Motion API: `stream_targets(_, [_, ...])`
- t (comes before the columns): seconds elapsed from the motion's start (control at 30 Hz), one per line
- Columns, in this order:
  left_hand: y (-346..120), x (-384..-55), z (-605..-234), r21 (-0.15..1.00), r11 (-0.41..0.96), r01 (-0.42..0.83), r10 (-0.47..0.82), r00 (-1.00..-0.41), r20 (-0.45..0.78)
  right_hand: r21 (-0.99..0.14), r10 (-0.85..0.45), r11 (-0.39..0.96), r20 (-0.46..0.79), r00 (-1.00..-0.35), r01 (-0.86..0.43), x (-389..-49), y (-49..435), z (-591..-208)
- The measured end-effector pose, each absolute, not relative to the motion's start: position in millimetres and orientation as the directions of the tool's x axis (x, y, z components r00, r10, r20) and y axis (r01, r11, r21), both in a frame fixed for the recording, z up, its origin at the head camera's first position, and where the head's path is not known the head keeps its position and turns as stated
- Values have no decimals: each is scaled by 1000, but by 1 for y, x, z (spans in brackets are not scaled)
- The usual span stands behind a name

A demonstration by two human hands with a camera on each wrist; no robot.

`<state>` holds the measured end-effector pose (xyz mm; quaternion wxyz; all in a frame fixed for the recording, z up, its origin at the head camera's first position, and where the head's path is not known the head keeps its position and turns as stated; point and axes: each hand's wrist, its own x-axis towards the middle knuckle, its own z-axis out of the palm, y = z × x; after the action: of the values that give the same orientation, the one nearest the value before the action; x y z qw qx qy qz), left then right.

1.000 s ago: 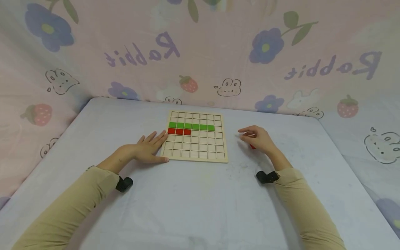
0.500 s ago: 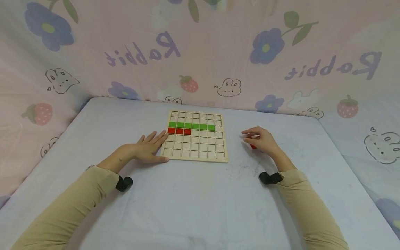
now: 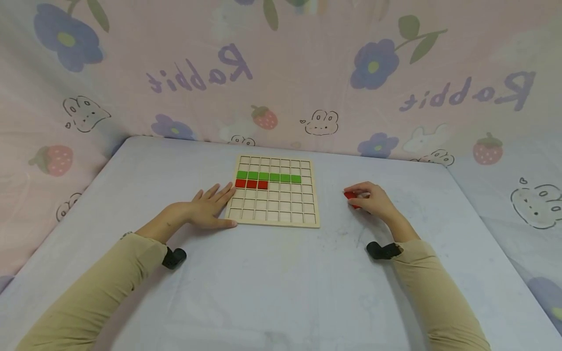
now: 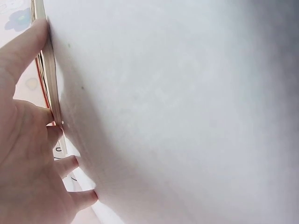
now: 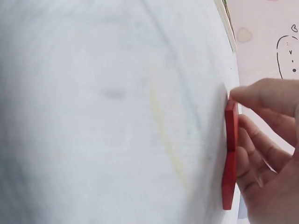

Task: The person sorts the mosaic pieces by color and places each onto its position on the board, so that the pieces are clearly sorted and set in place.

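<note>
A wooden grid board (image 3: pixel 273 219) lies on the table in the head view. Several green tiles (image 3: pixel 264 176) form a row in its upper part, with three red tiles (image 3: pixel 251 184) directly below at the left. My left hand (image 3: pixel 205 212) lies with fingers spread against the board's left side, its thumb at the lower left corner. To the right of the board, my right hand (image 3: pixel 373 199) pinches a red tile (image 3: pixel 349 195) with its fingertips. Two red pieces (image 5: pixel 229 177) show end to end in the right wrist view; the fingers partly hide them.
A white cloth covers the table (image 3: pixel 281 282). Behind it hangs a pink curtain (image 3: pixel 281 58) printed with flowers, rabbits and strawberries. Black wrist cameras (image 3: pixel 174 258) sit on both forearms, at the sleeve cuffs.
My right hand has moved slightly right and nearer to me, and its fingers have come together on the red tile, which shows more now. The left hand has stayed still.
</note>
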<state>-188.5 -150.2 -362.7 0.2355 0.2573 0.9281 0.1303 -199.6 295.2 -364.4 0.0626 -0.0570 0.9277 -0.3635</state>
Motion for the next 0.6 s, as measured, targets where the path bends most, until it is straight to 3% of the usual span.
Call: stream_targets(0.6, [-147,-186,-356,335,842,423,532,-754,-384,-617,-137,785,-79,-987,-59,-199,289,-364])
